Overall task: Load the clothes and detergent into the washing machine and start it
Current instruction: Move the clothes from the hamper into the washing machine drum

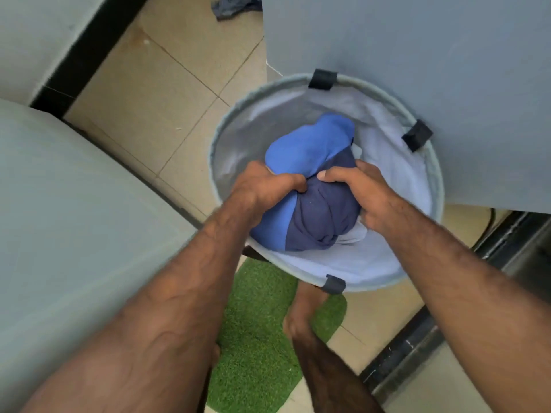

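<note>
A round grey laundry basket (436,186) with a pale lining stands on the tiled floor at centre right. Inside it lies a bundle of clothes (310,186), bright blue and navy, with a bit of white cloth under it. My left hand (262,186) grips the bundle's left side where the two blues meet. On the bundle's right side, my right hand (360,189) is closed on the navy cloth. A large pale grey surface (74,219) fills the left; I cannot tell whether it is the washing machine.
A grey panel (417,55) overhangs the basket's far right rim. A green grass mat (262,338) lies below the basket with my bare foot (304,308) on it. A dark cloth (232,5) lies on the tiles at the top. A black threshold (417,338) runs at the right.
</note>
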A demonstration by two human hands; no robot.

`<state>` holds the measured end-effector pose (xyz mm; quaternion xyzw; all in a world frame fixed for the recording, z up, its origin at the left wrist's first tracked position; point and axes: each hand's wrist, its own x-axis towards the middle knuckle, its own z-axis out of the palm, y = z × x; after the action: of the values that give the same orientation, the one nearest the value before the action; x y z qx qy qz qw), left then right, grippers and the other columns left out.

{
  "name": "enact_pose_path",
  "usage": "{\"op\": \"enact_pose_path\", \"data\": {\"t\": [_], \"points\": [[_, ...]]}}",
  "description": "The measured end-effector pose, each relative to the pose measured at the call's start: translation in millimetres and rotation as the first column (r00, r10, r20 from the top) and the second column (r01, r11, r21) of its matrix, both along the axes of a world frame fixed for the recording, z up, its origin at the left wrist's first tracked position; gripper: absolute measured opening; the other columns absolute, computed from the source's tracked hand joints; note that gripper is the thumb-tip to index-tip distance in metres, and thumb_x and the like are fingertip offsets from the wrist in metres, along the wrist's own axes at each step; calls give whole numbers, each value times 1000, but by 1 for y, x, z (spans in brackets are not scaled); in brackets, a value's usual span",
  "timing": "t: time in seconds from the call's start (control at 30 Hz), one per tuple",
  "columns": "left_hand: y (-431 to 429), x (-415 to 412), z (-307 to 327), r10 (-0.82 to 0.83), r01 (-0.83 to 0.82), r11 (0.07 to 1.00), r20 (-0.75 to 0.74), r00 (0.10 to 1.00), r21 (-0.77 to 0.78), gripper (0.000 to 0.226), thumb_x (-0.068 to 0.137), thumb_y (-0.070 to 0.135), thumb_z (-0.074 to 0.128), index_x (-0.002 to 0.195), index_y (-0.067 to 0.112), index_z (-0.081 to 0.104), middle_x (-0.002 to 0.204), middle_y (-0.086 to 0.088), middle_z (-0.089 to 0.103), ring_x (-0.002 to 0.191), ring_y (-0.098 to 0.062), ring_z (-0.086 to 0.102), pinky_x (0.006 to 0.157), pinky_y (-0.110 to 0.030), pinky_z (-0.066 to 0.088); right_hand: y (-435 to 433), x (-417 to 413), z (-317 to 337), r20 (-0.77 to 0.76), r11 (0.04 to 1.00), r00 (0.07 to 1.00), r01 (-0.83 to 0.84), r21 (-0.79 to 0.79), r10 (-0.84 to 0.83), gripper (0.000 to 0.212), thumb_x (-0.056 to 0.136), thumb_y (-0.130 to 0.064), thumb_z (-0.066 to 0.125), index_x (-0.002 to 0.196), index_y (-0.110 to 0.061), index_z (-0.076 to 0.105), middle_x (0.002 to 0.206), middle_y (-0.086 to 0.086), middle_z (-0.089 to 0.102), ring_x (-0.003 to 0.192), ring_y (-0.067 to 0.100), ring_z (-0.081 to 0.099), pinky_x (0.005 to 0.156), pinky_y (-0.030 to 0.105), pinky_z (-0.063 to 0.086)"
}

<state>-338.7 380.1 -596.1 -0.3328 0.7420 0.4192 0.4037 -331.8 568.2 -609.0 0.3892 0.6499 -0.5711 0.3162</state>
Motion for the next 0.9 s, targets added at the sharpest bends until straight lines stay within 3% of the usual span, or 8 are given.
{"op": "enact_pose_path", "data": {"t": [0.13, 0.47, 0.57, 0.7, 0.83, 0.9], "points": [[7, -4, 87, -50, 51, 998, -44, 998, 27, 72, 42, 53, 79, 107, 24, 72, 103, 1, 75, 94, -24, 71, 85, -37, 61, 10, 9, 83, -71, 1000, 997, 25, -2, -25, 36, 77, -14, 87, 111, -9, 75, 98, 6, 82, 94, 23, 79, 85, 36, 63], [-20, 13, 345, -66, 106, 981, -231, 971, 163, 64, 44, 49, 83, 100, 20, 78, 94, 5, 81, 88, -17, 77, 85, -40, 64, -5, 33, 347, -318, 999, 948, -13, 43, 26, 26, 84, -15, 84, 109, -13, 75, 96, 3, 83, 92, 20, 79, 78, 31, 60], [-45, 25, 428, -103, 154, 973, -273, 956, 172, 54, 53, 46, 84, 101, 21, 77, 93, 4, 81, 87, -18, 77, 84, -41, 65, -23, 51, 427, -412, 999, 910, -31, 28, 40, 28, 87, -14, 81, 114, -14, 75, 99, 4, 83, 96, 20, 79, 81, 32, 60], [-93, 46, 529, -107, 172, 970, -335, 936, 171, 62, 43, 53, 81, 99, 26, 77, 94, 2, 81, 89, -24, 78, 84, -49, 65, -63, 69, 524, -513, 996, 854, -91, 11, 84, 36, 82, -21, 84, 115, -12, 73, 103, 6, 82, 100, 25, 78, 95, 47, 58], [-158, 69, 622, -60, 143, 980, -484, 873, 137, 59, 44, 52, 81, 97, 26, 79, 91, 4, 82, 88, -20, 79, 86, -48, 64, -121, 75, 615, -633, 983, 762, -183, -6, 138, 50, 69, -33, 85, 113, -12, 73, 102, 7, 82, 98, 25, 79, 90, 46, 59], [-190, 81, 661, -22, 102, 988, -545, 838, 116, 56, 46, 49, 82, 96, 24, 80, 90, 4, 82, 87, -19, 79, 88, -48, 64, -153, 75, 651, -688, 972, 707, -235, -13, 162, 45, 72, -29, 85, 112, -13, 72, 100, 5, 82, 94, 23, 79, 81, 40, 58]]}}
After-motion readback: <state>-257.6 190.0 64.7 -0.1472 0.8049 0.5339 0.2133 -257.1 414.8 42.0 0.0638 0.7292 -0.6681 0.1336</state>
